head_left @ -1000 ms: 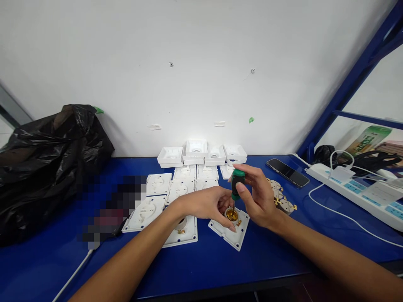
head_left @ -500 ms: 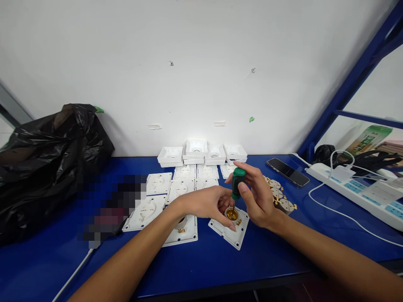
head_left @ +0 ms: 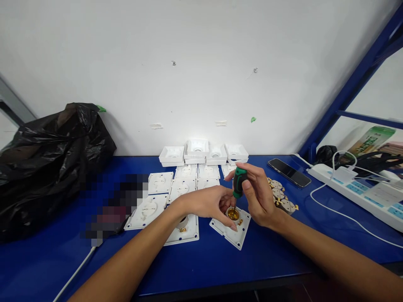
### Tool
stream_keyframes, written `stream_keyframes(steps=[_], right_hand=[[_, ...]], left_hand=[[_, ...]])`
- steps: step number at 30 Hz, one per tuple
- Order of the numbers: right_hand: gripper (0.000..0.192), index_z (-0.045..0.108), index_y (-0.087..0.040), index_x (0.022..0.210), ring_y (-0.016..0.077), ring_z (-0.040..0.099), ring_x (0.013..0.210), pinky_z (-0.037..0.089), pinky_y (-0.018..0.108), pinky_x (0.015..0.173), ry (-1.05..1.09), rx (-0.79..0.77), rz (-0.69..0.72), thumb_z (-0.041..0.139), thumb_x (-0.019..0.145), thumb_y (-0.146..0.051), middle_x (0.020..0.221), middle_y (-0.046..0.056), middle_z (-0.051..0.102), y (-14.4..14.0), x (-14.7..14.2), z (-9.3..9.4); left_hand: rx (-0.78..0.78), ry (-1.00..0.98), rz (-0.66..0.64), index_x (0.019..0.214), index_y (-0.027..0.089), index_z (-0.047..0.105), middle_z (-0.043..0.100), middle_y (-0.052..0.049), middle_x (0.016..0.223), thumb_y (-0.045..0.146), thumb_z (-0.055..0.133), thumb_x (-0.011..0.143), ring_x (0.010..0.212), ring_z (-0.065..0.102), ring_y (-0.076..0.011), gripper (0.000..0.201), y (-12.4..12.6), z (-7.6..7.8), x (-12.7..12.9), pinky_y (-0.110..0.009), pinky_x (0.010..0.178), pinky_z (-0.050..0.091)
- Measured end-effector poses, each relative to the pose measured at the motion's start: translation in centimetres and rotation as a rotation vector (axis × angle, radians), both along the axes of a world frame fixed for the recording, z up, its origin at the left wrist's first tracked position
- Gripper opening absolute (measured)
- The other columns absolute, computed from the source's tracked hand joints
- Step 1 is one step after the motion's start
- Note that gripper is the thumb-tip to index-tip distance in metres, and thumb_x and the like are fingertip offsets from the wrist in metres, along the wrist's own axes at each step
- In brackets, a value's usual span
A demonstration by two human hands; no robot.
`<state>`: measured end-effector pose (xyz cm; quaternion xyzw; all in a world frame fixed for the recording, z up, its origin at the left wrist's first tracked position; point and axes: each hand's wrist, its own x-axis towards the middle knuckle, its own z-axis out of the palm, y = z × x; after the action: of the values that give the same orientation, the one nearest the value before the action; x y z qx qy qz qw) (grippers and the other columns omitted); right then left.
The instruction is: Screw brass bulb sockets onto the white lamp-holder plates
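Worktop [head_left: 220, 268] deep blue. Screwdriver [head_left: 239, 182]: green handle with a black band. Socket plate [head_left: 232, 231] white, brass-gold cup at its centre. Spare plates [head_left: 160, 183] white. Loose fittings [head_left: 280, 197] grey-white with gold tabs. Rubbish bag [head_left: 47, 163] glossy black. Phone [head_left: 289, 172] black. Power strip [head_left: 362, 193] white, pale blue switches. Wall [head_left: 189, 63] plain white.

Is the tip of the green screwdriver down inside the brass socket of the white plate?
Yes, the right hand holds the green screwdriver upright, and its shaft reaches into the brass socket of the white plate that the left hand touches.
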<state>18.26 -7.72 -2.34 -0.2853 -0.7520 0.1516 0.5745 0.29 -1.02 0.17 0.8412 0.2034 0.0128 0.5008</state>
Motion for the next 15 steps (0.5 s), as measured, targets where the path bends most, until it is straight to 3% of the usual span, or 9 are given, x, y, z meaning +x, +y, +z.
stream_keyframes(steps=[7,11,15], right_hand=[[0.046,0.050,-0.031,0.139,0.0158,0.061,0.082,0.055,0.030,0.063,-0.028,0.104,-0.180,0.061,0.096,-0.018,0.105,0.005,0.061,0.62,0.06,-0.11],[0.050,0.049,-0.031,0.138,0.0156,0.060,0.079,0.056,0.030,0.062,-0.062,0.165,-0.162,0.063,0.093,-0.015,0.106,0.004,0.063,0.48,0.10,-0.03],[0.049,0.048,-0.031,0.141,0.0155,0.061,0.077,0.058,0.034,0.065,-0.071,0.121,-0.116,0.058,0.095,-0.016,0.111,0.006,0.064,0.37,0.44,-0.21]], left_hand=[[0.021,0.015,0.011,0.080,0.022,0.050,0.050,0.006,0.069,0.050,0.088,0.062,0.059,0.044,-0.0120,0.050,0.02,-0.28,0.00,-0.029,0.055,0.033],[-0.008,0.022,0.030,0.086,0.023,0.051,0.051,0.006,0.072,0.049,0.088,0.062,0.063,0.046,-0.0126,0.052,-0.10,-0.33,-0.09,-0.029,0.056,0.035],[-0.011,0.021,0.016,0.081,0.023,0.050,0.047,0.007,0.068,0.048,0.088,0.063,0.060,0.043,-0.0117,0.050,-0.14,-0.16,-0.11,-0.029,0.054,0.032]])
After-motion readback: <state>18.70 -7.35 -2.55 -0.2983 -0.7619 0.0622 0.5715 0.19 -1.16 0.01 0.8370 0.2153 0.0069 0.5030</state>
